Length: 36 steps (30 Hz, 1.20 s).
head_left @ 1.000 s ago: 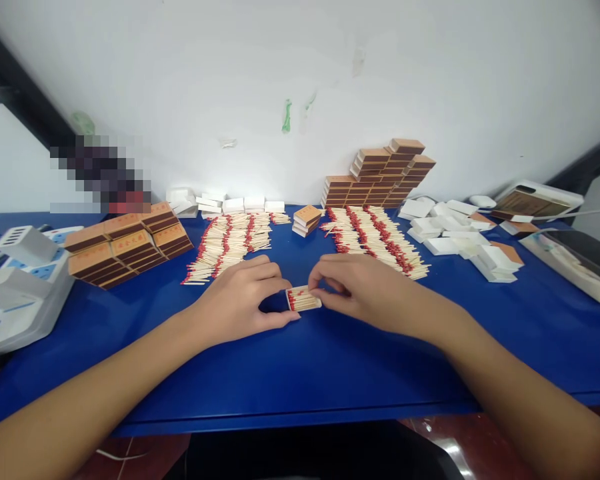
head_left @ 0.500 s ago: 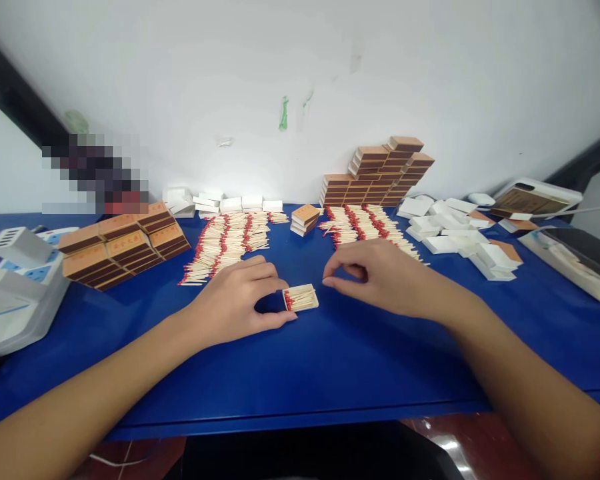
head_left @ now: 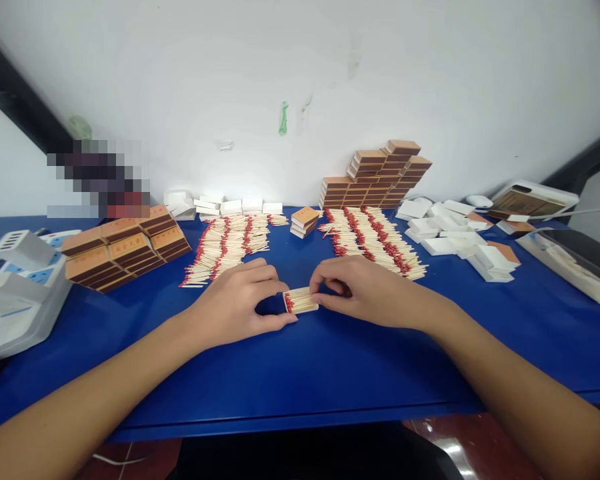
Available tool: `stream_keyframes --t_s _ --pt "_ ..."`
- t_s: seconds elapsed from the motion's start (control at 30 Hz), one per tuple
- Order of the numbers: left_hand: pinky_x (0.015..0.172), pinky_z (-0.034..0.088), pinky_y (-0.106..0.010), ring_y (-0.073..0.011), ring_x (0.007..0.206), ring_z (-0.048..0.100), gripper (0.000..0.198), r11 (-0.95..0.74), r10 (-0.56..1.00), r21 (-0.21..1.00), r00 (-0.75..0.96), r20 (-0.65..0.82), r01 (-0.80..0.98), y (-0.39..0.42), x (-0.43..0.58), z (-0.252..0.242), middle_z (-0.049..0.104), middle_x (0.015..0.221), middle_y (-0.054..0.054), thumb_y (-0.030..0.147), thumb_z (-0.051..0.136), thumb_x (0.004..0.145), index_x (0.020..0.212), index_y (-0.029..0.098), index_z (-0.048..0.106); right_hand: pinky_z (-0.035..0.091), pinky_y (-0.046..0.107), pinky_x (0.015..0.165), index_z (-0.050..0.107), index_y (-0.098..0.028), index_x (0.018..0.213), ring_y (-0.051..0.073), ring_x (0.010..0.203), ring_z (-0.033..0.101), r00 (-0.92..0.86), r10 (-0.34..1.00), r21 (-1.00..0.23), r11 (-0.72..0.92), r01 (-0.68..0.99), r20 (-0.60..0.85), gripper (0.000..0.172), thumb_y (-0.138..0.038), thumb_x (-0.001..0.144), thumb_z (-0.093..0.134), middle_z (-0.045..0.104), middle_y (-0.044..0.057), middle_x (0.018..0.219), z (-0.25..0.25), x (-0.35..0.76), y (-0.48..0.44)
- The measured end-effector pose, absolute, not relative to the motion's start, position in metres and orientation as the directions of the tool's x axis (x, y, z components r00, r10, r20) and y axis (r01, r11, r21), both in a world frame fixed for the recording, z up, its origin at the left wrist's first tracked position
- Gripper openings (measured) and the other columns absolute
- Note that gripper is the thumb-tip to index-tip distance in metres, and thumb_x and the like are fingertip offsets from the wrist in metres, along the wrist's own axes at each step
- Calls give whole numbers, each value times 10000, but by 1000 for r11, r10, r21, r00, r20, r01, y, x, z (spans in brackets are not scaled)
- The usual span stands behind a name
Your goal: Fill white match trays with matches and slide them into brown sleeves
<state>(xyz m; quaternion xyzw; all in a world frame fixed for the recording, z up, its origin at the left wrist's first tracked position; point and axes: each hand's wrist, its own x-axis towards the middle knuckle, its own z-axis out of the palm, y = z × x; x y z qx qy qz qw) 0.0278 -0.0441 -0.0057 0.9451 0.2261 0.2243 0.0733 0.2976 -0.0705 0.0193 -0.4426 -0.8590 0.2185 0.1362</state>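
A small white matchbox tray lies on the blue table, filled with red-headed matches. My left hand grips its left end, thumb on the near side and fingers on the far side. The match heads point left, toward that palm. At the tray's right end, my right hand has thumb and index finger pinched together over the plain match ends. Whether a match is between those fingertips is hidden. Behind the hands lie rows of loose matches, one bunch on the left and another on the right.
A short stack of matchboxes stands between the match bunches. More closed matchboxes are piled against the wall, and bundled ones sit left. White trays lie scattered right and others line the back. A power strip is far left.
My right hand has moved left and its pinched fingertips now reach the matches at the tray's right end. My left hand keeps its grip on the tray.
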Motion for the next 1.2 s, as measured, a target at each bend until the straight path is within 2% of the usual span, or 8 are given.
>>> stream_keyframes --t_s 0.17,0.33,0.43,0.57,0.77,1.0,1.2 --pt "756 521 -326 -201 856 641 283 -890 456 233 796 399 393 -44 28 -5 726 908 -50 432 770 952 1074 177 787 339 286 643 707 -216 940 139 693 511 -581 813 -521 512 683 38 111 -268 994 625 588 -23 760 13 289 -73" --pt "752 527 -327 -200 850 642 282 -890 455 232 794 403 393 -43 27 -5 725 907 -50 425 776 948 1074 173 788 347 288 617 741 -238 988 143 645 516 -524 849 -505 482 716 66 177 -360 1007 613 579 -26 712 23 303 -71" --pt "768 538 -334 -200 857 655 285 -893 451 220 792 412 393 -43 26 -6 727 922 -55 428 770 952 1069 168 789 340 302 603 748 -231 941 150 606 505 -389 909 -408 416 813 151 210 -376 992 605 590 -15 669 33 331 -64" --pt "754 539 -337 -202 855 657 298 -895 447 210 790 419 394 -43 25 -7 728 930 -58 430 766 954 1072 158 787 311 312 582 767 -238 816 155 577 493 -326 944 -249 329 911 56 237 -377 949 629 552 -9 599 37 364 -55" --pt "752 537 -331 -201 857 658 289 -896 445 203 790 422 396 -44 24 -6 728 925 -59 443 750 965 1054 170 785 312 306 576 820 -269 918 156 586 513 -318 948 -245 304 920 -17 187 -346 920 650 612 -8 636 30 369 -50" --pt "773 540 -342 -202 853 662 290 -897 442 205 793 420 391 -43 25 -6 732 927 -61 432 764 957 1066 164 786 343 301 600 756 -228 822 164 620 541 -286 958 -179 279 943 -10 167 -329 902 649 648 12 685 29 357 -46" --pt "753 543 -335 -204 857 666 287 -897 443 204 790 424 393 -44 25 -5 731 927 -62 439 760 958 1052 169 787 338 310 597 665 -226 743 166 600 532 -288 957 -216 277 936 -19 139 -250 876 633 633 8 664 29 357 -47"
